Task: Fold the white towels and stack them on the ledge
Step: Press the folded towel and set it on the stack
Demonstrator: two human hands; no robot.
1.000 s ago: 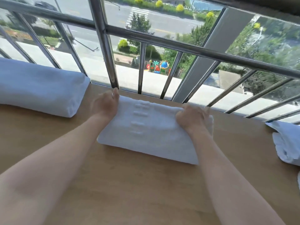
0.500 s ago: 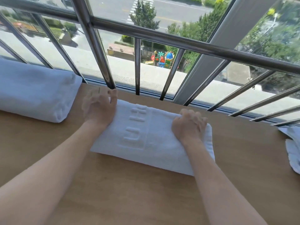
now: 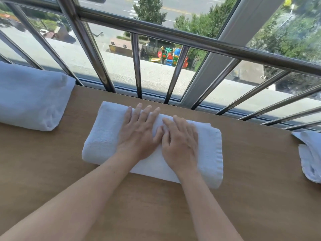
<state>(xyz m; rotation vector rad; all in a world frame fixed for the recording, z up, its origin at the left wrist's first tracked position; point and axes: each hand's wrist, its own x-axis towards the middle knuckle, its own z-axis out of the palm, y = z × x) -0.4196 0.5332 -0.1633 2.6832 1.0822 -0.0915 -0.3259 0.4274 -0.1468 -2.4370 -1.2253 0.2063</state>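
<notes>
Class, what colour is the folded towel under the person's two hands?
White, with a faint bluish cast in shade; the folded towel shows best in the head view.

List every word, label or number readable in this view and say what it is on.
No text can be read.
Folded towel: no lettering shows; left hand and right hand cover its middle.
Two small signs on the low building outside: too small to read.
</notes>
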